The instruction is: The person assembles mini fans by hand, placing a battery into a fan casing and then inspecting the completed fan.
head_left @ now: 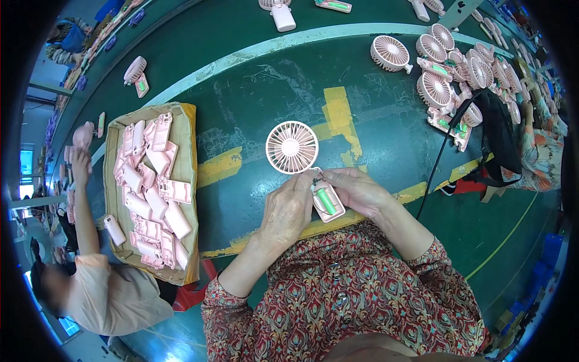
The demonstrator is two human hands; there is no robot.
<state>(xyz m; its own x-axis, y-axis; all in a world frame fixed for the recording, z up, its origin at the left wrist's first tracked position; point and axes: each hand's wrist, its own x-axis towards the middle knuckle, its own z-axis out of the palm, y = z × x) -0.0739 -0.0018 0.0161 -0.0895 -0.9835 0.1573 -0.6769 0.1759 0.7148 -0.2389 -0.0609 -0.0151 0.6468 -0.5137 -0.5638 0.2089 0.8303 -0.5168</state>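
Observation:
Between my two hands is a pink handheld fan, its round slatted head pointing away from me over the green bench. The handle half is open and shows a green battery cell with thin wires inside the pink shell. My left hand grips the handle's left side, fingers closed near the neck. From the other side my right hand holds it, thumb and fingers pinched at the neck joint by the wires. The fingertips partly hide that joint.
A cardboard tray full of pink handle shells stands at the left. Many pink fans are heaped at the right, beside a black bag and a cord. A co-worker reaches along the bench at far left. Yellow tape marks the bench.

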